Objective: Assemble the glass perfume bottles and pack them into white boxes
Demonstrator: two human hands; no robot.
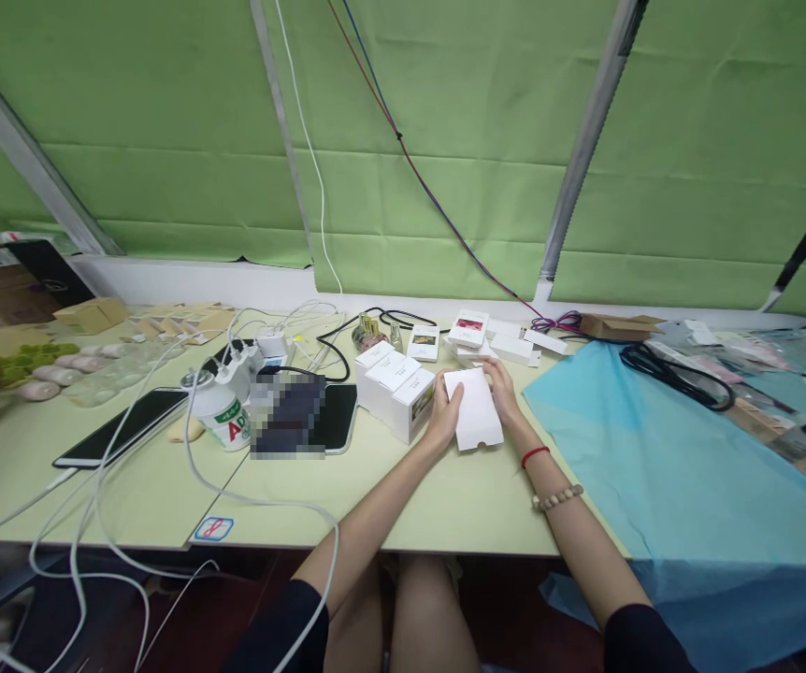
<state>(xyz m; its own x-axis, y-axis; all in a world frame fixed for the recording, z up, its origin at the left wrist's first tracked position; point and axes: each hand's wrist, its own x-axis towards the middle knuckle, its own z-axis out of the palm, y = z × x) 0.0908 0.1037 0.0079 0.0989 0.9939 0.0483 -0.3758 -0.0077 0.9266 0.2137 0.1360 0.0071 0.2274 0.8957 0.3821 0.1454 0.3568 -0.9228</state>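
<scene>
A white cardboard box (474, 411) is held between my two hands above the table's front half. My left hand (445, 411) grips its left side, thumb lying on the upper face. At the far right corner, my right hand (501, 388) has its fingers closed on the same box. A small half-round notch shows at the box's near edge. Just left of my left hand stand several white boxes (395, 388) in a row. Behind, a white box with a red picture (469, 327) lies on other white boxes, and a white box with a dark picture (424, 342) sits beside it.
A white bottle (219, 411), a tablet (122, 428) and loose white cables cover the left side. Small glass bottles (373, 332) stand behind the boxes. Blue sheeting (627, 449) spreads over the right, with a coiled black cable (676, 374). At far left, another person's hand shows.
</scene>
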